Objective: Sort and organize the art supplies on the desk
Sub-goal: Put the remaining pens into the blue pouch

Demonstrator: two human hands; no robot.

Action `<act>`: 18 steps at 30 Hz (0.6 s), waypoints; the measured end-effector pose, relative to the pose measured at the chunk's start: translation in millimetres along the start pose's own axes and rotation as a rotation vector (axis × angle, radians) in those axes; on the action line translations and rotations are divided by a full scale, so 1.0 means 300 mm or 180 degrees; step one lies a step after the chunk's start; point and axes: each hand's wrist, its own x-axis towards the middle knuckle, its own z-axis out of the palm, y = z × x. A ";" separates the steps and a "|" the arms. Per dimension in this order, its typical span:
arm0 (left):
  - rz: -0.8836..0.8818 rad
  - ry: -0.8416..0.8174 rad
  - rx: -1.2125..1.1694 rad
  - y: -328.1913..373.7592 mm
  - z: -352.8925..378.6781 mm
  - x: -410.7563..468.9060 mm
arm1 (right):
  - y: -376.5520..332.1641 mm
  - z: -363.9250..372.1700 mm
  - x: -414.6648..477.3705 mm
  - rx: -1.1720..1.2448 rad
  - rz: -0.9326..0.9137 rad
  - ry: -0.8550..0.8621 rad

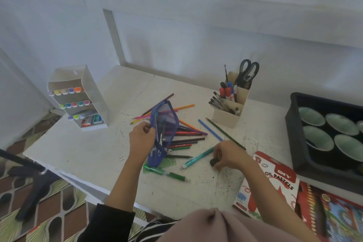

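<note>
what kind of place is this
Likely a home art or craft corner: a white desk strewn with coloured pencils, a tiered marker rack and an oil pastels box.

The desk [78, 151] is showing matt white paint, rough and flecked with dark specks. The pencil case [164, 124] at the centre is looking like blue cloth edging around see-through panels. The marker rack [94, 92] at the left is gleaming as clear plastic. The pen holder [225, 118] is appearing as matt cream plastic. The tray [294, 133] at the right is showing smooth black plastic, its bowls [312, 116] shining green. The pastel box [275, 179] is reflecting light as glossy card. A small black piece [213, 162] is looking matt.
</note>
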 end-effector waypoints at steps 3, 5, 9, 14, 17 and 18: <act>-0.0009 -0.0006 -0.0016 -0.002 -0.001 0.001 | -0.033 -0.046 -0.011 0.0280 -0.0277 0.0029; 0.0009 0.0000 -0.0011 -0.001 -0.003 -0.002 | -0.085 -0.085 -0.020 0.0758 -0.0544 0.0230; -0.0006 0.0046 0.0010 0.001 -0.013 -0.005 | -0.237 -0.134 0.001 0.1167 -0.1059 0.0769; -0.0066 0.0163 -0.0021 -0.007 -0.029 0.000 | -0.346 -0.122 0.038 0.1471 -0.1245 0.1106; -0.0081 0.0200 -0.0019 -0.013 -0.037 -0.002 | -0.287 -0.101 0.063 0.1028 -0.1019 0.0980; -0.0099 0.0202 -0.0021 -0.015 -0.038 -0.001 | -0.256 -0.090 0.070 0.0781 -0.0918 0.0794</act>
